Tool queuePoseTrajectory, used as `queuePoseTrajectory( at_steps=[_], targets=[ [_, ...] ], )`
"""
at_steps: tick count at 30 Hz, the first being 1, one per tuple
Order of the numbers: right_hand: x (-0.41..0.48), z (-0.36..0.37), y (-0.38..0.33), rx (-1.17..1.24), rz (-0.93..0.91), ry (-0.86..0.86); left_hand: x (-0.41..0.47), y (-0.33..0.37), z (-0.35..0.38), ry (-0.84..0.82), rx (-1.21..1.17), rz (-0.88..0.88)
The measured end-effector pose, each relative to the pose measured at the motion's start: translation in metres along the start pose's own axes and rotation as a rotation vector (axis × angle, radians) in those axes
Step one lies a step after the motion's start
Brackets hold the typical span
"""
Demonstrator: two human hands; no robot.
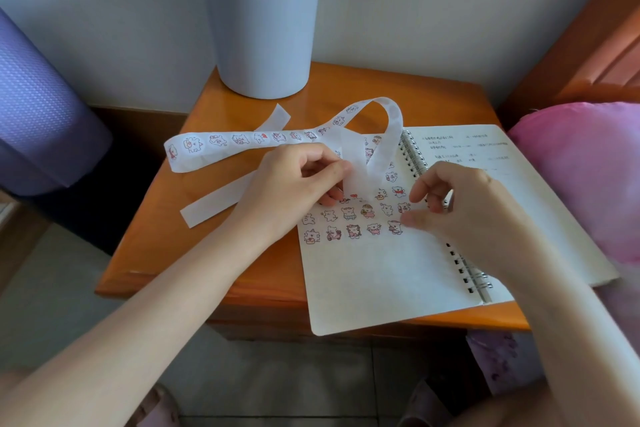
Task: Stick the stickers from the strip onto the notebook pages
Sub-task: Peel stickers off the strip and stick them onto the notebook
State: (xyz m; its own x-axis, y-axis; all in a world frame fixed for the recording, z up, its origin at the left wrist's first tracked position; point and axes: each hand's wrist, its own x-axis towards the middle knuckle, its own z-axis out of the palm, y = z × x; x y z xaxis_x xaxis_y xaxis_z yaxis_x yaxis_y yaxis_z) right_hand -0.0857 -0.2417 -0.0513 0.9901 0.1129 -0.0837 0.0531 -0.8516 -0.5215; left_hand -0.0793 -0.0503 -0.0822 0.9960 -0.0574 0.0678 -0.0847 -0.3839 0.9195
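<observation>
An open spiral notebook (374, 274) lies on the orange table, its left page covered with rows of small cartoon stickers (353, 230). A long white sticker strip (242, 141) loops from the table's left side up over the page. My left hand (294, 184) pinches the strip's bare backing end above the upper sticker rows. My right hand (460, 198) rests on the page near the spiral binding, thumb pressing on a sticker (394, 226) at the right end of the lowest row.
A grey bucket (259, 24) stands at the table's back. Two peeled backing pieces (214, 203) lie on the wooden table (156, 225) left of the notebook. A purple roll (38, 107) is at far left, a pink cushion (588, 177) at right.
</observation>
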Motion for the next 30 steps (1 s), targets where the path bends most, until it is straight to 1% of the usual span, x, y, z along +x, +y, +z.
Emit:
queuePoseTrajectory(
  at_steps=[3, 7, 14, 19, 25, 30],
  targets=[
    [0.0, 0.0, -0.002, 0.007, 0.027, 0.002, 0.001, 0.0, 0.0, -0.004, 0.013, 0.001],
    [0.0, 0.0, -0.004, -0.099, 0.059, -0.033, 0.001, 0.0, 0.001, -0.005, 0.02, 0.003],
    [0.002, -0.006, 0.002, -0.054, 0.048, -0.089, 0.0, 0.0, 0.001, -0.004, 0.016, 0.002],
    [0.0, -0.001, -0.003, -0.138, 0.038, -0.06, 0.0, 0.001, 0.001, -0.007, 0.013, 0.0],
    [0.003, -0.001, 0.0, -0.074, 0.053, -0.023, 0.001, 0.0, 0.001, -0.005, 0.02, 0.004],
    [0.003, 0.006, -0.003, -0.186, 0.045, 0.022, 0.001, 0.0, 0.001, -0.009, 0.022, 0.009]
  ],
)
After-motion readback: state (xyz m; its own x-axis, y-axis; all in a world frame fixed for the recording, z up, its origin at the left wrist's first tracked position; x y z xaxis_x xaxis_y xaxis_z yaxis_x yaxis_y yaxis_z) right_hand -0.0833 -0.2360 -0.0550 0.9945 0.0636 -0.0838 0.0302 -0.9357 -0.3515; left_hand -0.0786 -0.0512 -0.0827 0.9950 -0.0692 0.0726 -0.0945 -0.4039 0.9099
